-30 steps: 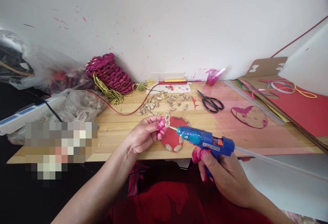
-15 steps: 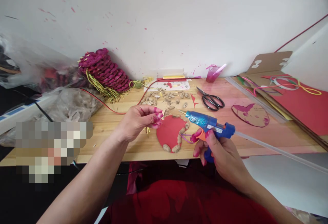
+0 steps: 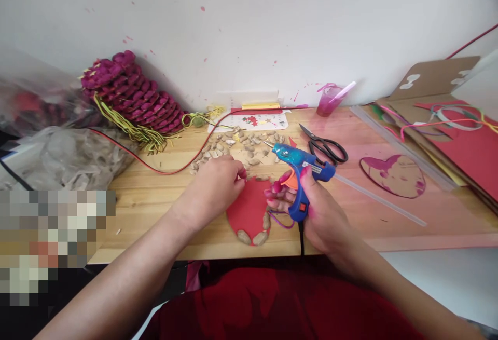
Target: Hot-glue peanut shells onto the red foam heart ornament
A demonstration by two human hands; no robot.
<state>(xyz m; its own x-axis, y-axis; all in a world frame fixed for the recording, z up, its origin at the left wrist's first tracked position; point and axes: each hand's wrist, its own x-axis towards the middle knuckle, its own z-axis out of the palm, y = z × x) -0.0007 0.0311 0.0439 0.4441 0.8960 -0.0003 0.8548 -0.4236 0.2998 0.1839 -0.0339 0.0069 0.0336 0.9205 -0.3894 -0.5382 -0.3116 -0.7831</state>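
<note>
In the head view my right hand (image 3: 321, 207) is wrapped round a blue hot glue gun (image 3: 301, 166), its nozzle pointing up and left. A clear glue stick (image 3: 381, 200) trails from its back. My left hand (image 3: 218, 187) is at the upper left edge of a red heart-shaped card (image 3: 249, 210), fingers pinched together. The peanut seen in those fingers half a second ago is now hidden behind the hand. Whole peanuts (image 3: 260, 238) line the card's lower and right edge. Loose peanuts (image 3: 221, 148) lie scattered beyond my left hand.
Black-handled scissors (image 3: 327, 148) lie behind the glue gun. A cardboard heart (image 3: 392, 175) rests to the right. At the back stand a cup of pink paint (image 3: 329, 102) and a magenta peanut craft (image 3: 134, 96). Red card (image 3: 462, 132) and cords lie far right; plastic bags (image 3: 78, 158) are left.
My left hand has turned and moved down onto the card's upper left edge with the peanut. The glue gun has moved left, and its nozzle tilts further up. The view has shifted slightly.
</note>
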